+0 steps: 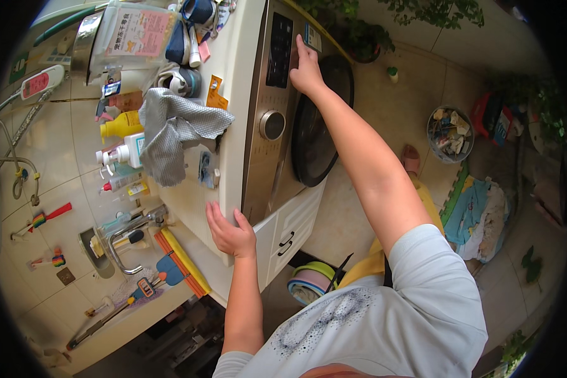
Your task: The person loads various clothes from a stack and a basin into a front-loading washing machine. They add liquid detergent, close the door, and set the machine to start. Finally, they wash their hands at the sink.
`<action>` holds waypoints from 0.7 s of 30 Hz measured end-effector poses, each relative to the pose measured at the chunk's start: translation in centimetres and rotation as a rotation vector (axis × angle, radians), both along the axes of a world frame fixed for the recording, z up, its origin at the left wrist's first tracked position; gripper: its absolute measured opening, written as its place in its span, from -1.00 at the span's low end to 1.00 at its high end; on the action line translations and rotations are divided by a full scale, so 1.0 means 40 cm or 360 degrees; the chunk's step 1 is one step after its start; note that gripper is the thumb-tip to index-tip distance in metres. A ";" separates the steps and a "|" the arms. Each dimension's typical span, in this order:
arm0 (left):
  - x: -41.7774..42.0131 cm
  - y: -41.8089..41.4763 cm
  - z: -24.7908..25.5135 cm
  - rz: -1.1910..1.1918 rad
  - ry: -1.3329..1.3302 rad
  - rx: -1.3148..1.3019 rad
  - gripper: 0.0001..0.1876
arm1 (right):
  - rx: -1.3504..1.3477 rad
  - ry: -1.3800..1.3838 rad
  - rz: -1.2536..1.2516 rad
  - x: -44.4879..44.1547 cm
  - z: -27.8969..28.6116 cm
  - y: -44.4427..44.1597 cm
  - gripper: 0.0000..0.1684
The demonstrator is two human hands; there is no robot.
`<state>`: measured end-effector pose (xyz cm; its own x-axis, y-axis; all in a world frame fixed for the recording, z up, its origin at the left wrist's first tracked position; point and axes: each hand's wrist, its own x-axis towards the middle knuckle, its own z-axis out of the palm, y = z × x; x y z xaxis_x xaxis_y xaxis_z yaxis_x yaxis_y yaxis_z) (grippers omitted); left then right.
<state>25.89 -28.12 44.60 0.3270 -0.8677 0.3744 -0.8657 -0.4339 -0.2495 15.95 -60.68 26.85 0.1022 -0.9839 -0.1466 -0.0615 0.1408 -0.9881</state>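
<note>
My right hand [308, 68] points with its index finger stretched out and the other fingers curled. Its fingertip is at the front of a washing machine [260, 184], between the dark control panel [280, 49] and an energy label [313, 38]. It holds nothing. Below the panel is a round dial [272, 125], and the dark round door [319, 141] is partly behind my right forearm. My left hand [234, 234] rests with fingers spread on the edge of the white countertop [208, 203]. A grey cleaning cloth [179, 132] lies on the counter above it, beside an orange packet [216, 93].
Several bottles, including a yellow one [123, 125], crowd the counter with a clear plastic tub [132, 38]. A faucet [123, 250] and a squeegee mop [182, 260] are at lower left. On the floor stand a full waste bin [450, 134], stacked basins [312, 281] and heaped cloths [477, 217].
</note>
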 end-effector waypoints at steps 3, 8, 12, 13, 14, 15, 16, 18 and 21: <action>0.006 0.005 -0.003 -0.0002 -0.0004 -0.0002 -0.51 | 0.0026 0.0048 0.0019 0.001 0.022 -0.006 0.03; 0.002 -0.003 0.002 -0.0011 0.0041 -0.0013 -0.52 | 0.0085 0.0062 -0.0007 0.003 0.010 -0.023 0.04; 0.004 -0.002 0.001 -0.0016 0.0051 -0.0017 -0.53 | 0.0186 0.0197 0.0064 -0.012 0.043 -0.047 0.03; 0.005 0.000 0.000 -0.0007 0.0039 -0.0011 -0.52 | 0.0207 0.0247 0.0086 -0.014 0.056 -0.050 0.02; 0.006 0.003 0.000 0.0002 0.0027 -0.0005 -0.51 | 0.0205 0.0331 0.0156 -0.016 0.065 -0.053 0.02; 0.006 0.005 0.001 0.0010 0.0014 -0.0001 -0.50 | 0.0200 0.0415 0.0224 -0.018 0.074 -0.054 0.01; 0.007 0.007 0.001 0.0011 0.0010 0.0002 -0.49 | 0.0195 0.0499 0.0293 -0.019 0.080 -0.054 0.01; 0.006 0.011 -0.003 0.0016 0.0006 0.0005 -0.49 | 0.0159 0.0392 0.0366 -0.029 0.052 -0.074 0.00; 0.011 0.010 -0.005 0.0006 0.0044 0.0002 -0.48 | 0.0047 0.0281 0.0295 -0.063 0.015 -0.070 0.01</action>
